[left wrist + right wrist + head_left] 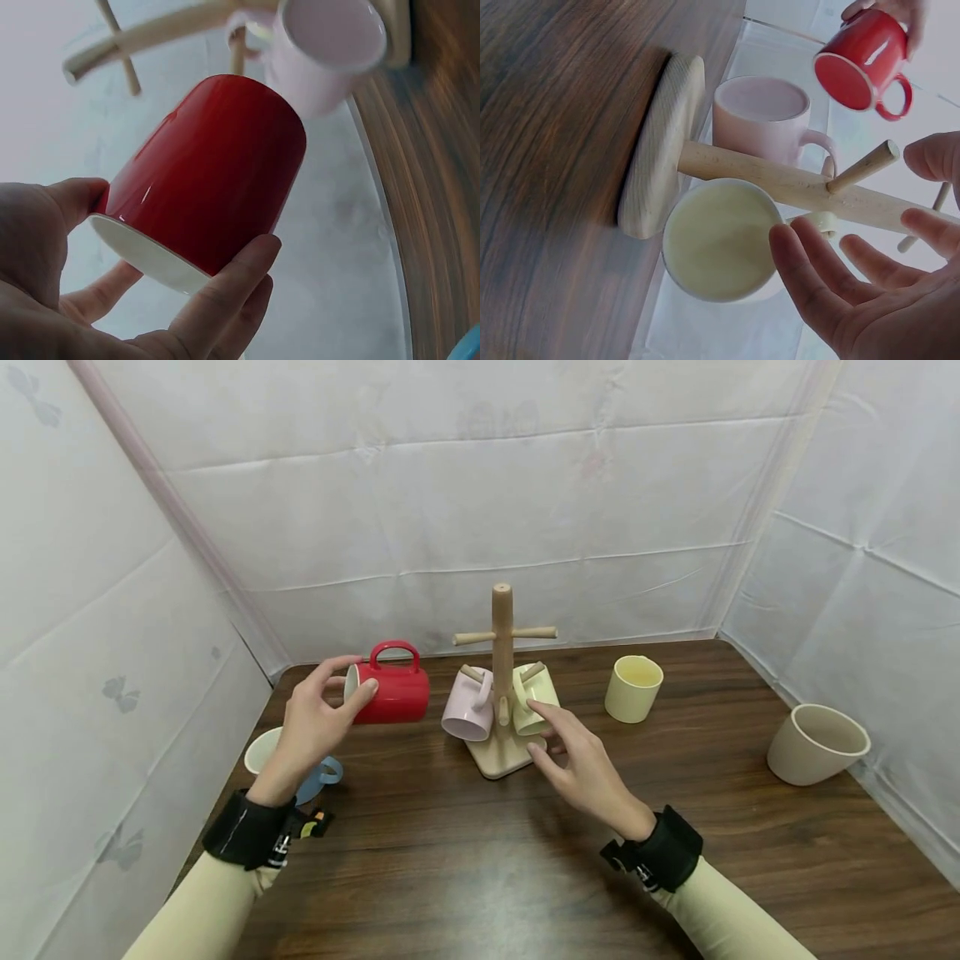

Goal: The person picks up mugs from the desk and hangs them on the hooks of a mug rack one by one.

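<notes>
My left hand (318,706) grips a red mug (393,693) by its rim, thumb on one side and fingers on the other. The mug is tipped on its side in the air, handle upward and base toward the rack. A wooden mug rack (502,618) stands mid-table. On its lower pegs hang a pink mug (467,710) and a pale yellow-green mug (542,693), bottoms facing outward and down. My right hand (585,768) is beside the yellow-green mug with fingers spread and loosely bent; in the right wrist view its fingertips (784,244) overlap that mug's edge.
Behind my left wrist sits a blue mug (330,772) with a white inside, partly hidden. A yellow cup (630,693) stands right of the rack, and a beige cup (806,752) is at the far right. White sheeting (480,518) walls the table's back and sides.
</notes>
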Action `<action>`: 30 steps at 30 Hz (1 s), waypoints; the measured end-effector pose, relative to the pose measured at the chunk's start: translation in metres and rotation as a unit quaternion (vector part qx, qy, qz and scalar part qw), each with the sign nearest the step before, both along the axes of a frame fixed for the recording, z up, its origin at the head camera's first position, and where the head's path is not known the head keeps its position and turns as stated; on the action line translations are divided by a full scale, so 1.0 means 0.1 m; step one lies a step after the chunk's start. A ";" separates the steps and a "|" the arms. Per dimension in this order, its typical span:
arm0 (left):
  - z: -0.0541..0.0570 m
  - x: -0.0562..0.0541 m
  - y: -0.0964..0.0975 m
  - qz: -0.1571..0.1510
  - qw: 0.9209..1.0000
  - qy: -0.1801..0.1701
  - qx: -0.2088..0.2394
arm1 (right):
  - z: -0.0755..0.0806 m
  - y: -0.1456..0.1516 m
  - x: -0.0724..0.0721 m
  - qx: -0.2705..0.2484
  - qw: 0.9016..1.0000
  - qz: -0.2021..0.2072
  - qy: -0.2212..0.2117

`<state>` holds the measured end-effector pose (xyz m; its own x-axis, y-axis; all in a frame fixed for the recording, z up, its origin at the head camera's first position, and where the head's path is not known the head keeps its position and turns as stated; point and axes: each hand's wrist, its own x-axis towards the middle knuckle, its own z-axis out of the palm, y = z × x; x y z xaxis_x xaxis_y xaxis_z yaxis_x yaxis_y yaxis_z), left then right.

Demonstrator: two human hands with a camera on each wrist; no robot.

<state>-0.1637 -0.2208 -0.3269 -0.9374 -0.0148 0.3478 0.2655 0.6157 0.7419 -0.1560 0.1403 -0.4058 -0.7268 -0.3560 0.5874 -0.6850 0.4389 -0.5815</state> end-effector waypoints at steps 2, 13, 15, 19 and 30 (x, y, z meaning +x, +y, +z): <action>-0.01 0.07 0.05 -0.011 1.000 0.005 0.013 | 0.01 0.00 0.00 -0.001 1.000 0.003 0.001; -0.06 0.36 0.32 -0.057 0.993 0.022 0.096 | 0.02 -0.01 0.00 -0.008 1.000 0.029 0.004; -0.07 0.39 0.37 -0.063 0.993 0.022 0.100 | 0.04 0.00 0.00 -0.008 0.999 0.038 -0.003; -0.11 0.44 0.47 -0.075 0.991 0.009 0.113 | 0.06 -0.01 0.02 -0.013 0.997 0.066 -0.034; -0.26 0.51 0.77 -0.116 0.980 0.014 0.164 | 0.13 -0.04 0.08 -0.054 0.984 0.155 -0.069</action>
